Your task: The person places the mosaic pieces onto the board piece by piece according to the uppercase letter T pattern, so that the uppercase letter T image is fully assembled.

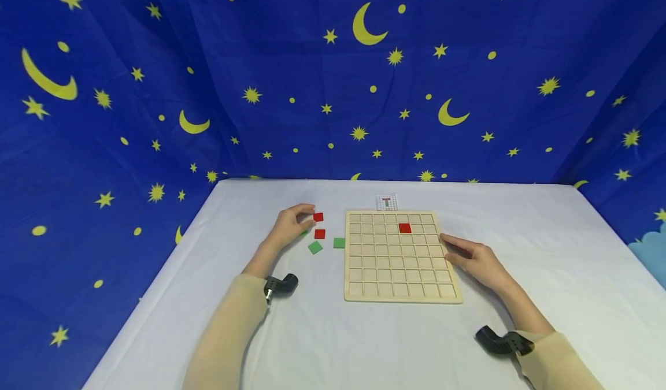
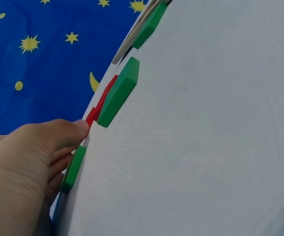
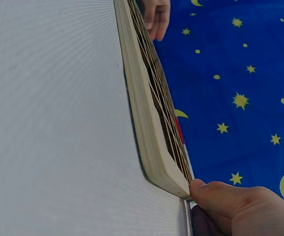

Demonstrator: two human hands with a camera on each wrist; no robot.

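My left hand (image 1: pixel 289 225) reaches over the left part of the table, thumb and fingers parted beside a red square tile (image 1: pixel 318 217). In the left wrist view the thumb tip is right at the red pieces (image 2: pixel 102 101). A green tile (image 1: pixel 304 233) lies partly hidden under this hand. Close by are another red tile (image 1: pixel 319 234) and a green tile (image 1: pixel 315 247). My right hand (image 1: pixel 480 263) touches the right edge of a wooden grid board (image 1: pixel 403 299) with fairly straight fingers and thumb. One red tile (image 1: pixel 404 228) sits in a cell of the board's top row.
A green tile (image 1: pixel 339 242) lies against the board's left side. Behind the board is a small card (image 1: pixel 387 202) with a printed grid and a red-and-green T shape. White cloth (image 1: pixel 400 344) covers the table, and a blue star-and-moon curtain (image 1: pixel 312 78) stands behind it.
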